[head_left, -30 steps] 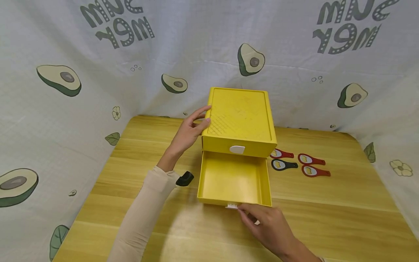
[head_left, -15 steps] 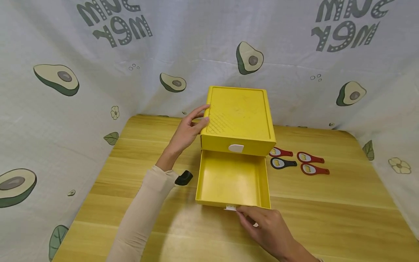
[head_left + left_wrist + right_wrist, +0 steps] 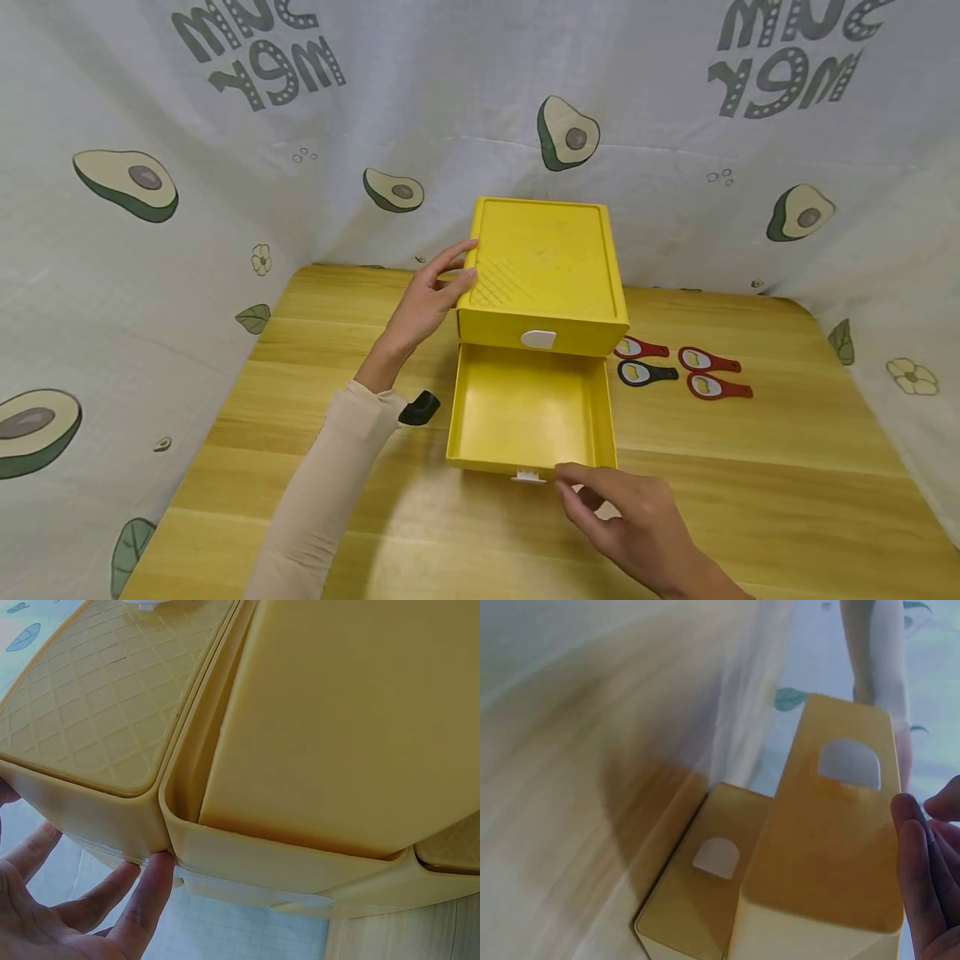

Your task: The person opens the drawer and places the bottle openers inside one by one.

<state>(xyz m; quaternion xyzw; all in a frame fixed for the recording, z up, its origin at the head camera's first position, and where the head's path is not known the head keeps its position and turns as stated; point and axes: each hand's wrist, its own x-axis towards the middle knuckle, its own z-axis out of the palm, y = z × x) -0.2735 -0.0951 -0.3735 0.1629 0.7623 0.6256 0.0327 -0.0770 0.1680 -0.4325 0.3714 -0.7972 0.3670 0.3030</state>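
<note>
A yellow drawer cabinet point(image 3: 551, 262) stands on the table; its top drawer, with a white pull tab point(image 3: 538, 339), is closed. Below that, an empty yellow drawer point(image 3: 525, 412) is pulled out towards me. My left hand point(image 3: 422, 310) rests against the cabinet's upper left side, fingertips point(image 3: 154, 877) touching the yellow wall. My right hand point(image 3: 630, 517) is at the pulled-out drawer's front right corner, fingers loosely bent and holding nothing. It is apart from that drawer's white handle point(image 3: 529, 477). Whether a fingertip touches the drawer's rim cannot be told.
Right of the cabinet lie several flat paddle-shaped pieces, red point(image 3: 720, 387) and black point(image 3: 647, 373). A black bent piece point(image 3: 420, 408) lies left of the drawer. The right wrist view shows another closed drawer front point(image 3: 705, 862). A printed curtain point(image 3: 465, 108) hangs behind.
My right hand has let go of the drawer's white handle and shifted slightly right. The drawer stays pulled out, and my left hand keeps its place on the cabinet.
</note>
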